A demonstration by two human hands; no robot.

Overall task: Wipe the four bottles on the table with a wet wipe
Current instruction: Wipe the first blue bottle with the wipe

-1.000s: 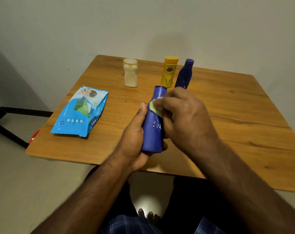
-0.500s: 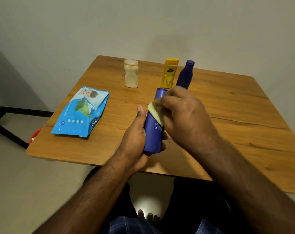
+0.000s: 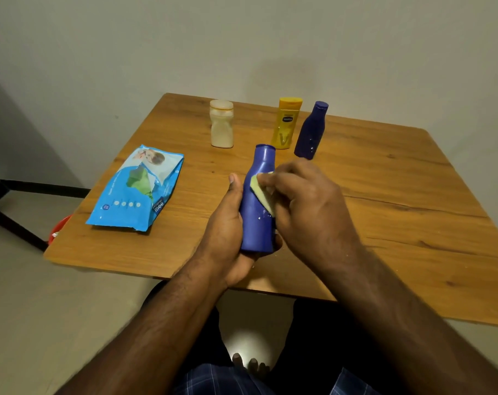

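You have a square wooden table with a warm brown grain, its far edge close to the wall. At the far side three bottles stand upright in a row: a cream plastic bottle with a wide cap on the left, a yellow lotion bottle to its right, and a dark blue bottle just beside that. A blue wet-wipe pack lies flat near the left edge.

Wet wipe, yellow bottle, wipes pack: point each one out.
wet wipe [image 3: 261,193], head view, exposed lower fold.
yellow bottle [image 3: 286,124], head view, mid body near the label.
wipes pack [image 3: 136,191], head view, centre of the front.
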